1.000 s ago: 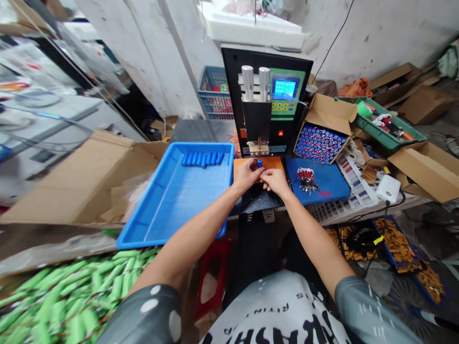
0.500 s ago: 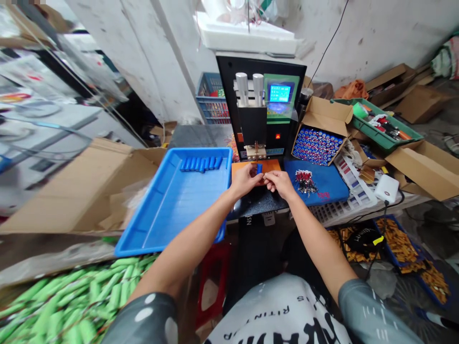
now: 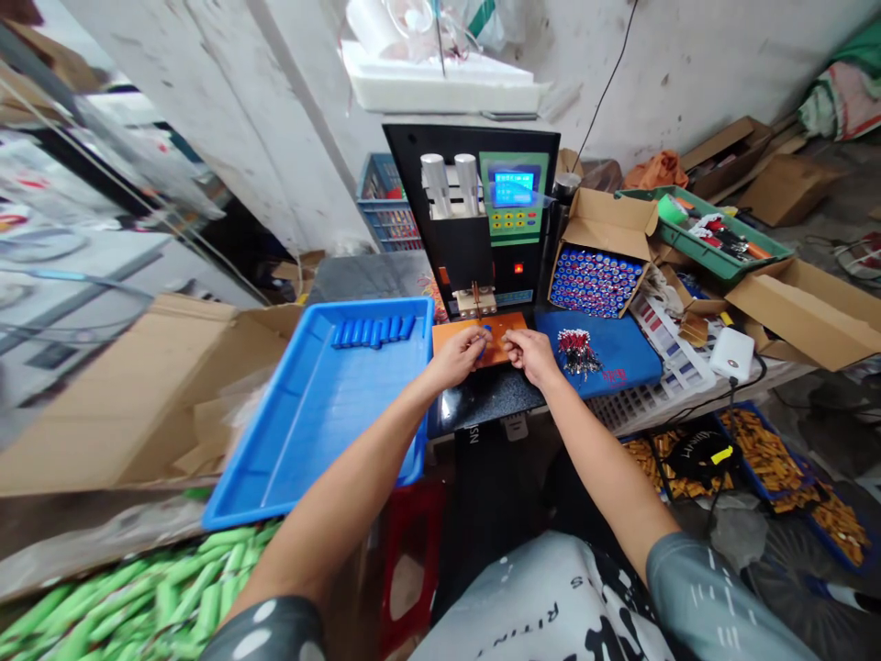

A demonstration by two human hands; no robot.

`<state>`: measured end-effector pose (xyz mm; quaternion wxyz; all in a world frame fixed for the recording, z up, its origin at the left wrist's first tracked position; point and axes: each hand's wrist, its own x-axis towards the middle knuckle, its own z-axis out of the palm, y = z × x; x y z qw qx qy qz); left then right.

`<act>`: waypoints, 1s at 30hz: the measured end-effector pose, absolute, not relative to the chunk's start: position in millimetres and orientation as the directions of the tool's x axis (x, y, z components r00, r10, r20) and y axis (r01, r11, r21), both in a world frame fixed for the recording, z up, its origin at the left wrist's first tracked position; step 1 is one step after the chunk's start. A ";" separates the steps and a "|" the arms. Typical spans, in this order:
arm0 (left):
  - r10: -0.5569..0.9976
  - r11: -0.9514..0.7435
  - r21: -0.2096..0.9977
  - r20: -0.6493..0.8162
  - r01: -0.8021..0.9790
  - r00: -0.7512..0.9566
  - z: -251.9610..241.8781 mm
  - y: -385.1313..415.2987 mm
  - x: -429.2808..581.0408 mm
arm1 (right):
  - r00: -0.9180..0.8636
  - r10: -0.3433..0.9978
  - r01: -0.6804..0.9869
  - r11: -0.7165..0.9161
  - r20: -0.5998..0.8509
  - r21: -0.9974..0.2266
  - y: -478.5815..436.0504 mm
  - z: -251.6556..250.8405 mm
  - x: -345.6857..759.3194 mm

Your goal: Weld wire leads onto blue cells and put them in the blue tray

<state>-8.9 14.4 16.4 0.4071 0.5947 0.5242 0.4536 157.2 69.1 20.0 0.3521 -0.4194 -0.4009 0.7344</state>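
Observation:
My left hand [image 3: 458, 356] is closed around a blue battery cell [image 3: 487, 330], mostly hidden by the fingers, over the orange board [image 3: 507, 324]. Just to its right, my right hand [image 3: 531, 355] has its fingertips pinched together. Whatever they may hold is too small to make out. Above both hands stands a black spot welder [image 3: 454, 240] with a lit screen and two silver cylinders. On the blue cloth pad [image 3: 623, 344] to the right lies a bundle of red and black wire leads [image 3: 578, 352]. Several blue cells [image 3: 372, 332] lie in a row in the blue tray [image 3: 295, 431].
An open cardboard box [image 3: 598, 275] packed with blue cells stands right of the welder, near a green bin [image 3: 736, 262]. A white adapter [image 3: 731, 354] sits at the right edge. Green-wrapped packs [image 3: 172, 588] are heaped low on the left.
My two hands have moved apart, leaving a gap between them. The left hand with the cell has come slightly back from the welder tips. The camera view has shifted slightly.

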 end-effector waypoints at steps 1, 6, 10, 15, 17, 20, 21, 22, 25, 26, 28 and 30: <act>0.992 -0.129 0.959 0.122 0.253 0.042 16.7 14.2 -8.6 | -0.391 0.857 -0.177 -0.428 -0.336 -0.886 68.5 20.4 156.0; 0.978 -0.206 0.917 0.208 0.342 0.032 16.5 13.2 -3.1 | -0.345 0.880 -0.163 -0.399 -0.327 -0.902 64.7 23.0 148.5; 0.959 -0.249 0.886 0.283 0.391 -0.032 12.9 13.3 2.4 | -0.342 0.882 -0.138 -0.387 -0.323 -0.912 62.0 23.2 143.0; 0.951 -0.248 0.882 0.300 0.401 -0.072 7.5 14.2 3.5 | -0.375 0.878 -0.137 -0.371 -0.298 -0.919 63.5 17.3 145.2; 0.955 -0.235 0.889 0.287 0.394 -0.078 6.8 15.0 2.8 | -0.409 0.870 -0.134 -0.356 -0.276 -0.925 65.2 15.5 149.0; 0.961 -0.244 0.900 0.275 0.361 -0.035 7.3 16.4 1.9 | -0.477 0.846 -0.106 -0.325 -0.239 -0.940 67.7 16.4 155.5; 0.961 -0.252 0.904 0.275 0.344 -0.019 7.8 16.8 1.5 | -0.501 0.835 -0.090 -0.312 -0.228 -0.946 68.4 17.4 157.5; 0.962 -0.257 0.910 0.274 0.325 -0.007 8.6 16.9 1.1 | -0.522 0.825 -0.073 -0.298 -0.218 -0.952 69.1 18.6 159.3; 0.974 -0.216 0.930 0.226 0.297 0.001 12.0 15.8 -1.0 | -0.548 0.808 -0.014 -0.267 -0.216 -0.964 71.1 21.6 163.5; 0.980 -0.194 0.935 0.201 0.296 0.008 13.3 14.9 -2.1 | -0.543 0.809 0.003 -0.264 -0.224 -0.964 71.8 22.3 164.6; 0.988 -0.153 0.945 0.151 0.289 0.032 15.6 13.1 -4.3 | -0.525 0.815 0.012 -0.279 -0.243 -0.960 73.0 23.2 166.2; 0.991 -0.136 0.955 0.125 0.263 0.055 16.8 11.5 -6.1 | -0.518 0.816 -0.023 -0.313 -0.256 -0.950 73.8 24.5 167.2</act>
